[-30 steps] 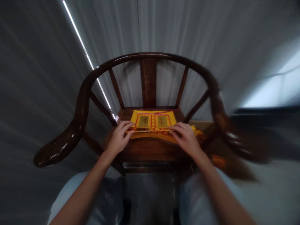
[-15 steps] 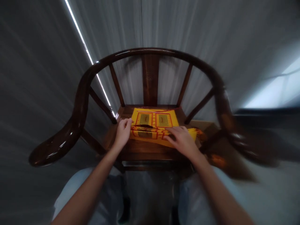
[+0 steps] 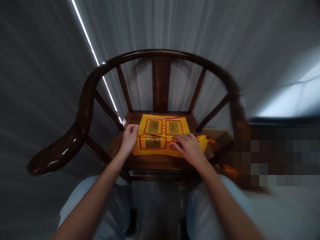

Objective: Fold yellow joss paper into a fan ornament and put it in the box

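Observation:
Yellow joss paper (image 3: 153,143) with red frames and gold-coloured panels lies in a layered fold across the front of the chair seat. Behind it, a flat yellow printed sheet (image 3: 163,122) covers more of the seat. At the left end of the fold, my left hand (image 3: 129,137) pinches the paper's edge, its fingertips pressed together. My right hand (image 3: 189,146) grips the right part of the fold, with fingers along the top edge and thumb on the near face. That hand hides part of the printing.
The dark wooden chair (image 3: 160,53) has a curved rail and arms around the seat (image 3: 155,162). A pinkish string (image 3: 172,118) crosses the rear sheet. To the right, a cardboard box (image 3: 220,134) stands beside orange items (image 3: 228,170). Grey curtain-like material (image 3: 140,30) hangs behind.
The folded layers lie flatter, and the dark gap at their top left has narrowed. Both hands have shifted slightly left, staying at the paper.

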`<state>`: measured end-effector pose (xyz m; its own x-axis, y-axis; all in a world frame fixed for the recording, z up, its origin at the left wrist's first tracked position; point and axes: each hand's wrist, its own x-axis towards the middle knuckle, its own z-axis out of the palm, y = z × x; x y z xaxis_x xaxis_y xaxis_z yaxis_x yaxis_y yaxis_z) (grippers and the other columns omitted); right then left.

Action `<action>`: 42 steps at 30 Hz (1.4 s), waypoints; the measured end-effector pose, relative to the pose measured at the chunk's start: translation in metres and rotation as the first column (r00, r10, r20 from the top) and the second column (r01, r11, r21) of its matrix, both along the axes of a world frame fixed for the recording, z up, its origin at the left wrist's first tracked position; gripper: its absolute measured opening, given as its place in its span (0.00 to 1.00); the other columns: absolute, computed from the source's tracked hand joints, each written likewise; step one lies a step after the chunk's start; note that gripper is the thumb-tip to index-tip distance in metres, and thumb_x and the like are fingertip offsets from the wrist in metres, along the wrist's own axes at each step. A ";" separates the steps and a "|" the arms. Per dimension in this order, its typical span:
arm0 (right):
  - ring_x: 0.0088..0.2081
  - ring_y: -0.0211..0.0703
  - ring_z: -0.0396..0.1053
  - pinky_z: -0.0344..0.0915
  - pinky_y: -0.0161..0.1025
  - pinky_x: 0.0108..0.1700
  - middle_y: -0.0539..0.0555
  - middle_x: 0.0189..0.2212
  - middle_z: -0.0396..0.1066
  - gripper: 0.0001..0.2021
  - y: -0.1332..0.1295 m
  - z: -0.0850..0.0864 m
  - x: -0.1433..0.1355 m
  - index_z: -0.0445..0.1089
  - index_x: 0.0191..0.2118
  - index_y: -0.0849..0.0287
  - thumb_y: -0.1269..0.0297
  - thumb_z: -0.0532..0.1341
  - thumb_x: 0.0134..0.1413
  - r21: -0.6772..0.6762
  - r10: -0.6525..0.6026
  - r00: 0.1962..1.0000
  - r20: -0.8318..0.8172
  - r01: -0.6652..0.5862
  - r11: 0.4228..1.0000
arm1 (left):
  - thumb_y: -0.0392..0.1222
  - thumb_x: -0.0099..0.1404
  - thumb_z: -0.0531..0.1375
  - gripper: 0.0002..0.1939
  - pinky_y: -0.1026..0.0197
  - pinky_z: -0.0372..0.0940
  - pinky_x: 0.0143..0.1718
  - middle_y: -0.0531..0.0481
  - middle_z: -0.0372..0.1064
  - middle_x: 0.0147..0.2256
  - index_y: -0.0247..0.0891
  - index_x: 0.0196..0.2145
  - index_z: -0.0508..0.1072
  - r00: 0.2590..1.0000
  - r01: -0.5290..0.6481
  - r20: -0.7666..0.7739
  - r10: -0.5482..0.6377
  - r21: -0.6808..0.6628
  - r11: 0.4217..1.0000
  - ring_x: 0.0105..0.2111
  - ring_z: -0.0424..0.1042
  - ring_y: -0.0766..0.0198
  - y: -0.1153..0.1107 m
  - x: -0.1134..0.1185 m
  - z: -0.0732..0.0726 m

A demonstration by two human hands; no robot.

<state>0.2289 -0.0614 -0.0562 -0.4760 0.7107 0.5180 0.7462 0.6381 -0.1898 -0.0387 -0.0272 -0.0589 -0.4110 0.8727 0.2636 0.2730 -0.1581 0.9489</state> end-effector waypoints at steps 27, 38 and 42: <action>0.36 0.47 0.69 0.56 0.44 0.46 0.54 0.32 0.75 0.12 -0.013 -0.013 -0.019 0.69 0.34 0.57 0.55 0.57 0.65 0.121 -0.149 0.981 -0.122 0.164 0.979 | 0.65 0.56 0.59 0.27 0.58 0.67 0.38 0.45 0.76 0.35 0.36 0.36 0.74 0.966 0.034 0.256 -0.037 0.017 0.999 0.35 0.75 0.56 -0.035 0.002 -0.004; 0.39 0.49 0.69 0.56 0.49 0.50 0.56 0.34 0.76 0.10 -0.008 -0.013 -0.038 0.71 0.38 0.56 0.57 0.57 0.64 0.113 -0.127 0.982 -0.142 0.143 0.983 | 0.56 0.69 0.47 0.24 0.61 0.61 0.29 0.53 0.62 0.20 0.38 0.28 0.72 0.960 -0.278 0.079 0.271 0.104 0.955 0.23 0.64 0.63 -0.019 0.003 -0.004; 0.42 0.51 0.68 0.51 0.56 0.59 0.55 0.37 0.75 0.09 -0.014 -0.010 -0.035 0.72 0.42 0.54 0.58 0.59 0.63 0.130 -0.125 0.984 -0.126 0.141 0.981 | 0.53 0.70 0.47 0.22 0.61 0.59 0.27 0.55 0.58 0.18 0.40 0.26 0.68 0.930 -0.366 0.081 0.358 0.111 0.924 0.21 0.62 0.63 -0.013 0.004 -0.001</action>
<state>0.1936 -0.0755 -0.0666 -0.3125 0.6812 0.6620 0.8040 0.5608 -0.1976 -0.0347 -0.0399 -0.0603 -0.7104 0.6244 0.3248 0.2788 -0.1741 0.9445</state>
